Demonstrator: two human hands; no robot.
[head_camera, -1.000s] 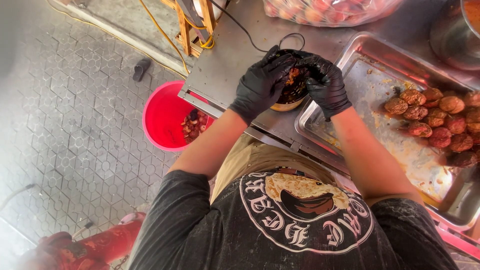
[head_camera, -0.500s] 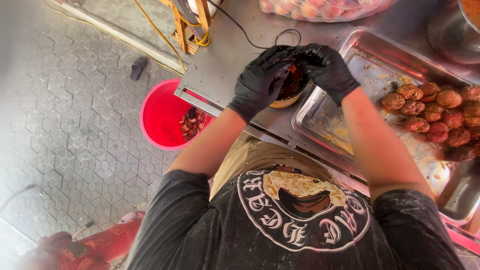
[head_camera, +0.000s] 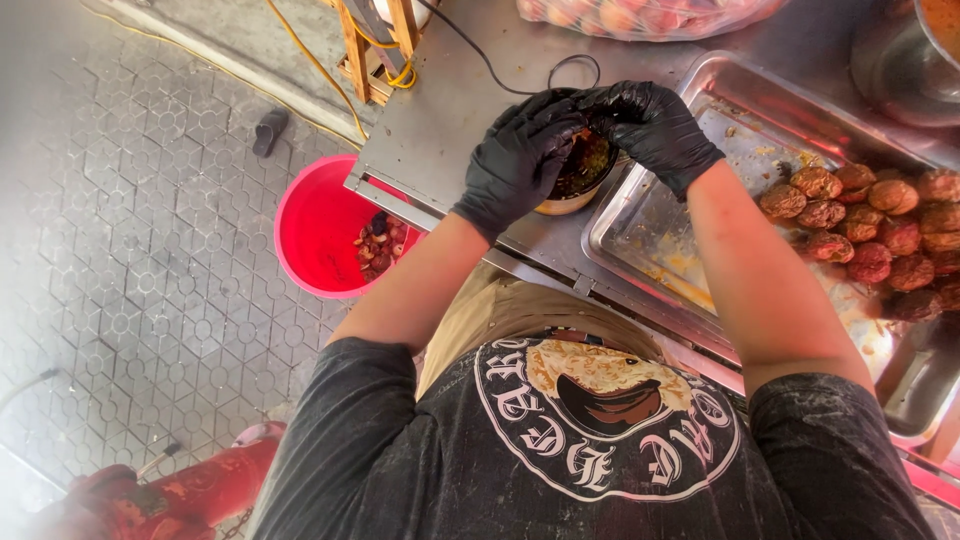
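We've got both gloved hands over the small bowl (head_camera: 570, 195) at 12 o'clock: left hand (head_camera: 515, 160) curled gripping a dark fruit (head_camera: 585, 160), right hand (head_camera: 645, 120) pinching it. Red bucket (head_camera: 320, 225) at 9 holds scraps; many fruits (head_camera: 870, 225) at 2 on the tray (head_camera: 650, 230) look unprocessed.

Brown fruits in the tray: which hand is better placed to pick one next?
Probably the right hand: it sits over the steel tray edge, nearer the brown fruits. The left hand is farther, beside the small bowl.
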